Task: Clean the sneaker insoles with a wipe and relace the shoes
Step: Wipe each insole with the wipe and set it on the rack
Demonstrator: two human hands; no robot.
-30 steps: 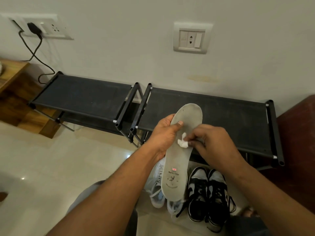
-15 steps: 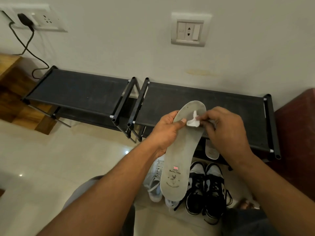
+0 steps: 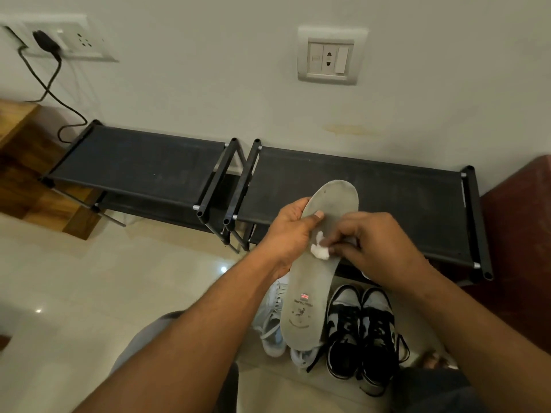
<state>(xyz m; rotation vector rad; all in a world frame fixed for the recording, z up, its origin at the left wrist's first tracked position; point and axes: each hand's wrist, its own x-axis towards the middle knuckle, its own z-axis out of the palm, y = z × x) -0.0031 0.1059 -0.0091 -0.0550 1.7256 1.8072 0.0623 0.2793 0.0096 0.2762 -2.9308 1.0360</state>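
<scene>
My left hand [image 3: 290,231] grips a long grey insole [image 3: 310,293] by its left edge, thumb across the top face, toe end pointing away from me. My right hand [image 3: 366,248] pinches a small crumpled white wipe [image 3: 319,251] and presses it on the middle of the insole. Below the insole, on the floor, stand a pair of black and white sneakers [image 3: 362,332] with black laces and a pale blue-white pair [image 3: 275,320], partly hidden by the insole.
Two low black shoe racks [image 3: 143,165] stand side by side against the wall behind my hands. A charger cable [image 3: 50,84] hangs from a wall socket at the left. Wooden furniture [image 3: 21,162] stands at the left, a dark red surface [image 3: 518,222] at the right.
My right hand slid the wipe up to the insole's toe end half a second ago, then back down to the middle. My left hand kept its grip.
</scene>
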